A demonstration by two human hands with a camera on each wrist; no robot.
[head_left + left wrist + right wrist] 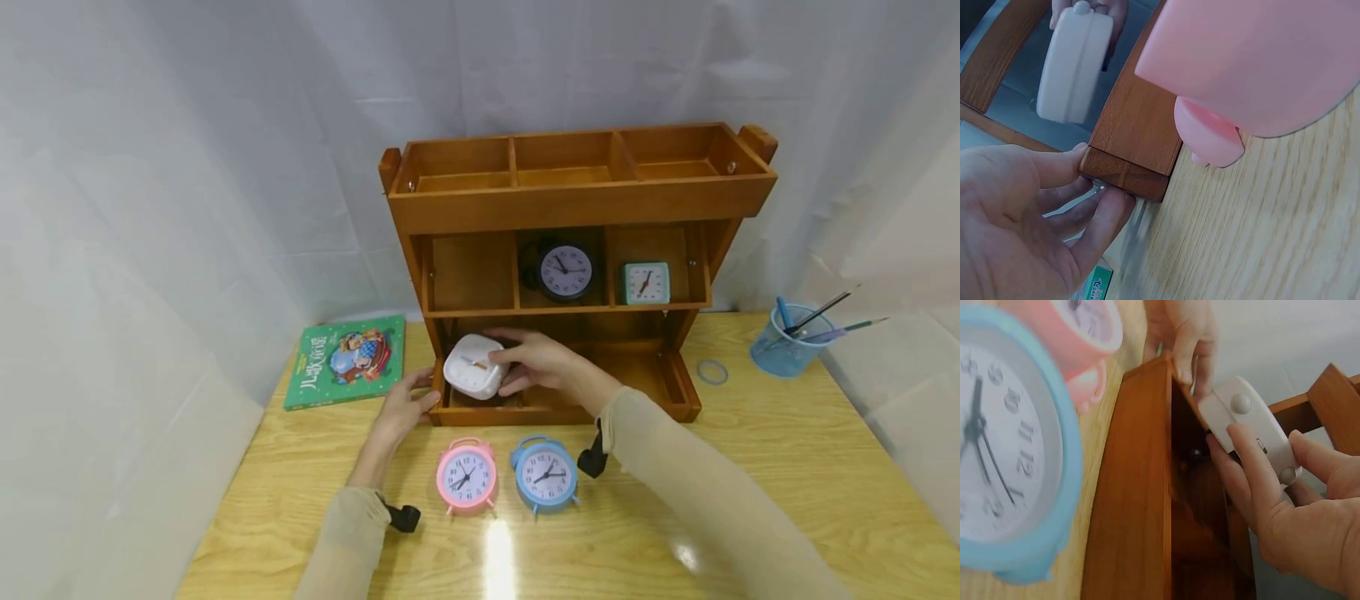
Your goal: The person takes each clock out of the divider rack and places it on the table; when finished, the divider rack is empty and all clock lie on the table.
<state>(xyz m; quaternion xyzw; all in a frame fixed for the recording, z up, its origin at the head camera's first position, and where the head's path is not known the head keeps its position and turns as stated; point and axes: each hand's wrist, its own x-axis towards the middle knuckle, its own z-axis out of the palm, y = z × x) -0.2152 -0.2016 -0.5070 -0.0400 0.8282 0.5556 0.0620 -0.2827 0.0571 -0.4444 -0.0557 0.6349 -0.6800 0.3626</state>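
Observation:
A white rounded-square alarm clock (471,367) is tilted over the left end of the bottom tier of a brown wooden shelf (577,204). My right hand (536,362) grips it by its right side, thumb across the front edge; the right wrist view shows fingers round the clock's casing (1254,428). My left hand (405,408) holds the shelf's lower left front corner, and in the left wrist view thumb and fingers pinch that wooden corner (1125,175). A pink alarm clock (467,477) and a blue alarm clock (547,475) stand on the table in front.
On the middle tier sit a black clock (566,272) and a small teal square clock (646,283). A green book (347,362) lies left of the shelf. To the right are a clear ring (712,372) and a blue mesh pen cup (787,346) with pencils.

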